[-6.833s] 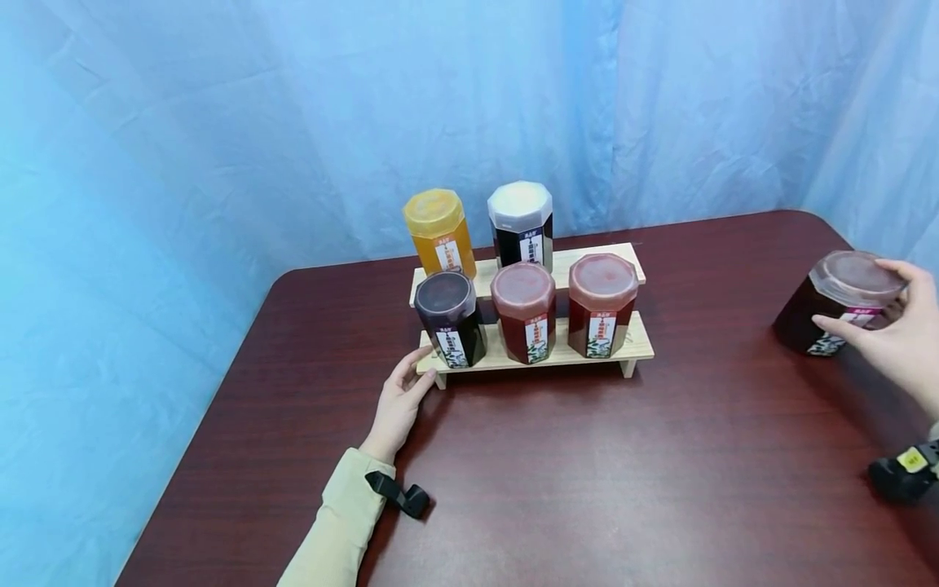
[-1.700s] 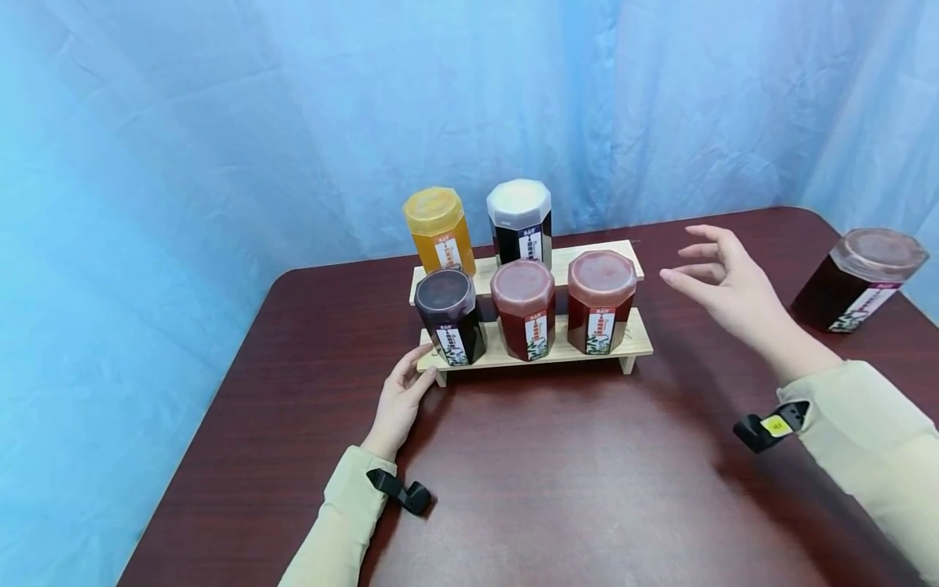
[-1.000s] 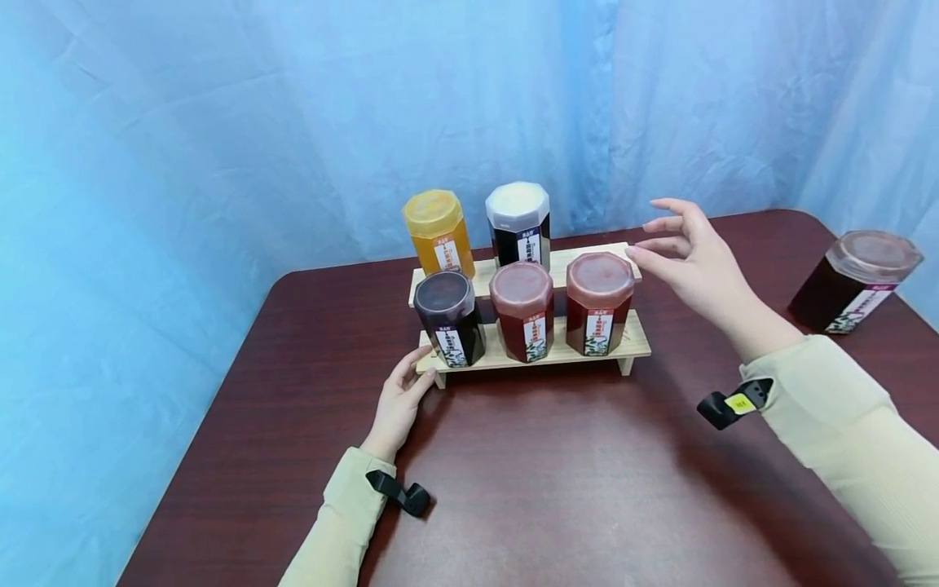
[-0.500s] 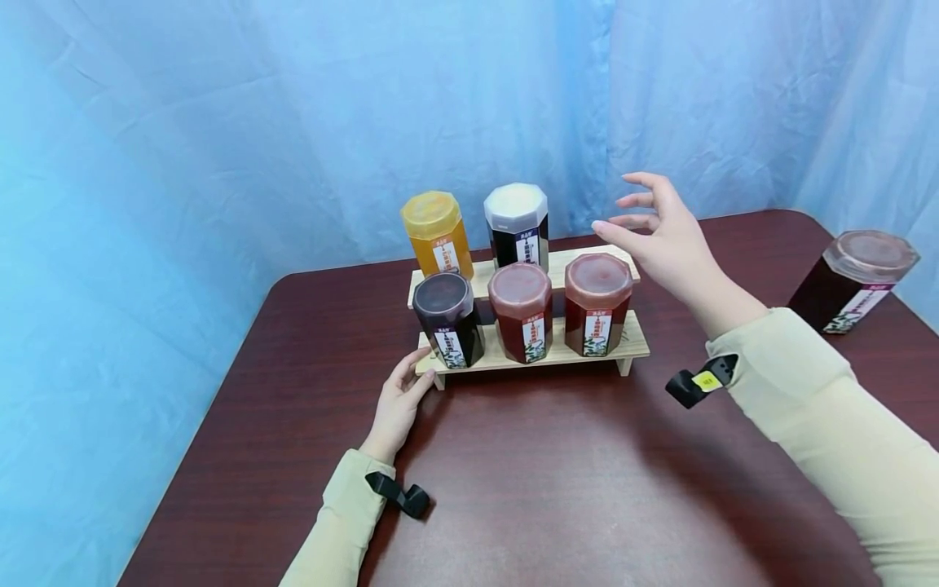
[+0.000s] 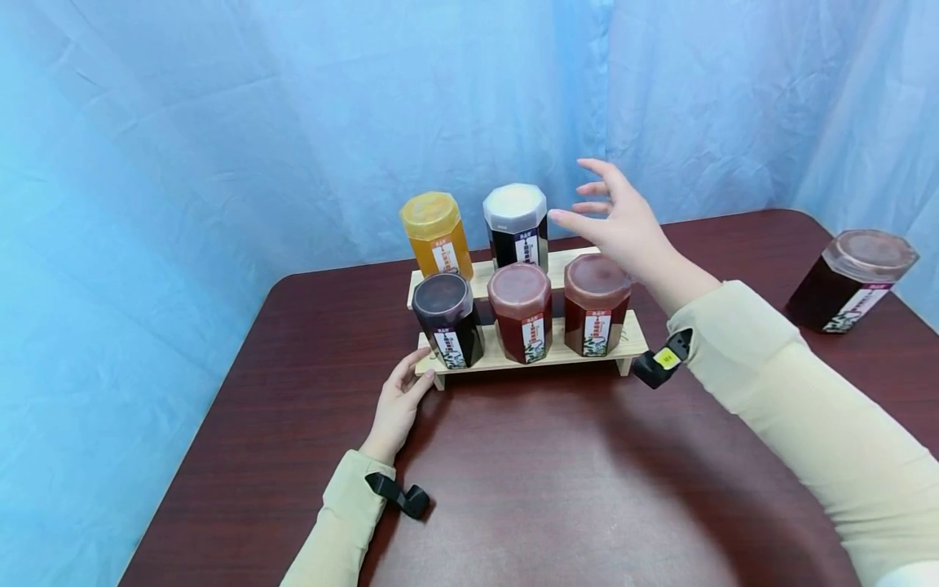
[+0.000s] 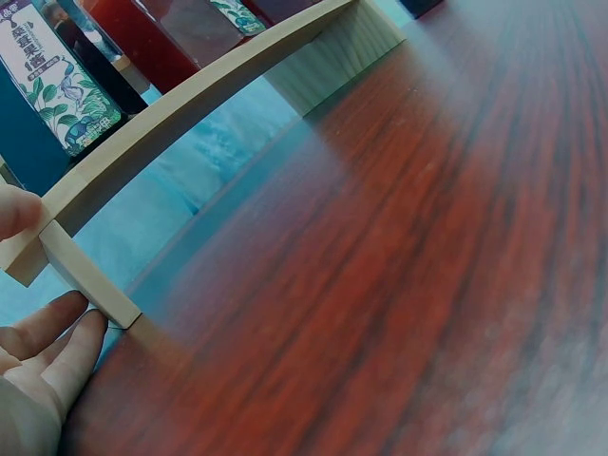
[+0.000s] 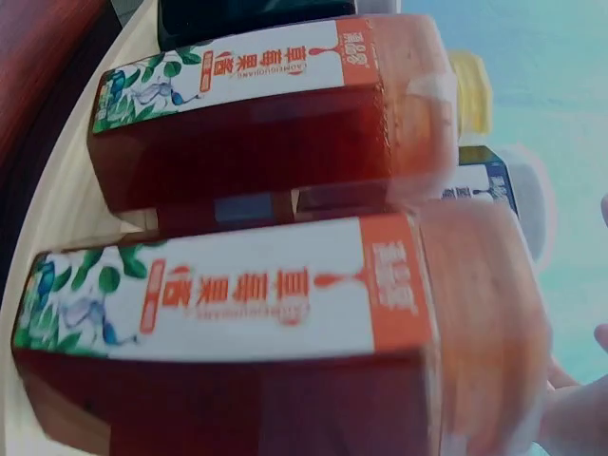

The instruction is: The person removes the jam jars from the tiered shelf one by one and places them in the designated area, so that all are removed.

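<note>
My left hand point(image 5: 396, 403) holds the left end of the two-tier wooden rack point(image 5: 634, 338); in the left wrist view its thumb lies on the board end and its fingers are at the short leg point(image 6: 95, 275). My right hand point(image 5: 623, 220) is raised over the rack's back right, thumb and fingers spread apart and holding nothing. Its thumb tip is right beside the white-lidded dark jar point(image 5: 516, 216) on the back tier. A yellow jam jar point(image 5: 436, 236) stands to that jar's left. The front tier carries a dark purple jar point(image 5: 447, 318) and two red jam jars point(image 5: 522, 310), seen close in the right wrist view.
Another dark jar point(image 5: 851, 281) with a pinkish lid stands alone on the right of the dark red wooden table point(image 5: 550, 473). Behind the table hangs a blue curtain point(image 5: 367, 122). Both wrists wear black camera straps.
My right hand let go of the dark jar at the right, then moved left and up to beside the white-lidded jar. My left hand has stayed at the rack's end.
</note>
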`<state>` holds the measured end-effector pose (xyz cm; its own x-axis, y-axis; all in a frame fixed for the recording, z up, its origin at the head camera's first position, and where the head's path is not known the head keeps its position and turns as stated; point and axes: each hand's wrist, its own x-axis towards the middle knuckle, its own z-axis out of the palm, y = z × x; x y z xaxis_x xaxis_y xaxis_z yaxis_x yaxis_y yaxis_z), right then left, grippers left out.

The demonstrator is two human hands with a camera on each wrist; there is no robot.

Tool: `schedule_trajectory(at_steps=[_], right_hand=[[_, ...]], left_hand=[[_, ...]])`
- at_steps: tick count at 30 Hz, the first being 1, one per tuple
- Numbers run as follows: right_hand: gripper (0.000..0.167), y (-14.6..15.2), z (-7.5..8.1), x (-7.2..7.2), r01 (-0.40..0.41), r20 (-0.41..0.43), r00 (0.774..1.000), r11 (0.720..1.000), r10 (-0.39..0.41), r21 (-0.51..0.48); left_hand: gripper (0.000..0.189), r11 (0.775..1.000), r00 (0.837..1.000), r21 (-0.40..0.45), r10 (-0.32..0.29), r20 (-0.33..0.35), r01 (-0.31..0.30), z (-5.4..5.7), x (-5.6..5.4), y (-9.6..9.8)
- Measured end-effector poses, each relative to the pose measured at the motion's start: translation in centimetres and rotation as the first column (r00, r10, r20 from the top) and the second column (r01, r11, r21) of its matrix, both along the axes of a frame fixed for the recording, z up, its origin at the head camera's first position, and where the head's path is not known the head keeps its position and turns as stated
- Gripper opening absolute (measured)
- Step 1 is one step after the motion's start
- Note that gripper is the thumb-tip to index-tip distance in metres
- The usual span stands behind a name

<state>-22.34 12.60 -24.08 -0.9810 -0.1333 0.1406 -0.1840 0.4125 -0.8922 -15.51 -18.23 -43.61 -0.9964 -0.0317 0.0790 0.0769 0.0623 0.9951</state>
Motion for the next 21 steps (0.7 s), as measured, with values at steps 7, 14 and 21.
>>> schedule_trajectory(at_steps=[7, 14, 21], right_hand=[[0.083, -1.2, 0.1, -0.5, -0.049, 0.013, 0.999, 0.999, 0.049, -0.009], [0.083, -1.9, -0.4, -1.1, -0.077, 0.012, 0.997, 0.997, 0.076, 0.022], [0.080, -2.2, -1.2, -1.9, -0.106, -0.002, 0.994, 0.993, 0.106, 0.052]], left_hand=[[0.042, 1.000, 1.000, 0.009, -0.013, -0.001, 0.013, -0.1, 0.0, 0.0], [0.043, 1.000, 1.000, 0.013, -0.012, 0.010, 0.012, -0.1, 0.0, 0.1], [0.043, 1.000, 1.000, 0.013, -0.013, 0.004, 0.013, 0.0, -0.1, 0.1]])
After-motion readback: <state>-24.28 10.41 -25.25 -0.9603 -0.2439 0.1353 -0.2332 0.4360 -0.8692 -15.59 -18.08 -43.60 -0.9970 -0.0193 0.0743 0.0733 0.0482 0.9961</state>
